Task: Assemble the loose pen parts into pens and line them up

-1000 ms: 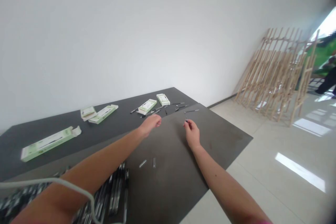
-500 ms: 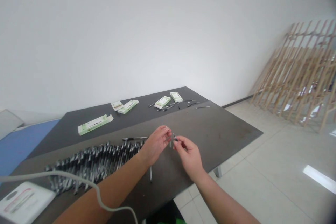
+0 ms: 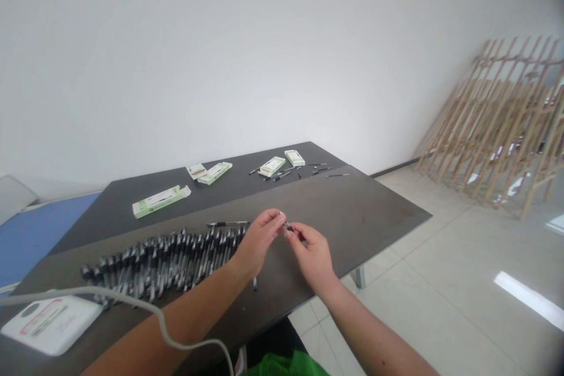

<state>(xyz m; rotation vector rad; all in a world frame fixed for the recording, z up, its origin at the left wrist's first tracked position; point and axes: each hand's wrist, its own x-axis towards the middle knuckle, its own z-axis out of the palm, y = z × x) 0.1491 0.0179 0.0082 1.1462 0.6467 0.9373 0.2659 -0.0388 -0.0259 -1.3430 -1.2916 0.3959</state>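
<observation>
My left hand (image 3: 259,239) and my right hand (image 3: 311,252) meet above the front part of the dark table (image 3: 352,211), fingertips pinched together on a small dark pen part (image 3: 288,227). Both hands are closed around it. Just left of my hands lies a long row of black pens (image 3: 163,255), side by side. One pen (image 3: 228,224) lies apart behind the row. A short pen piece (image 3: 254,284) shows below my left wrist.
Green and white boxes (image 3: 161,200) and loose pens (image 3: 282,173) lie at the table's far side. A white box (image 3: 50,323) sits at the near left, a white cable (image 3: 132,305) crosses my left arm. Wooden easels (image 3: 497,123) lean on the right wall.
Both hands came back from the far pens to the table's near part and joined on the small part. The view swung left and down, showing the pen row.
</observation>
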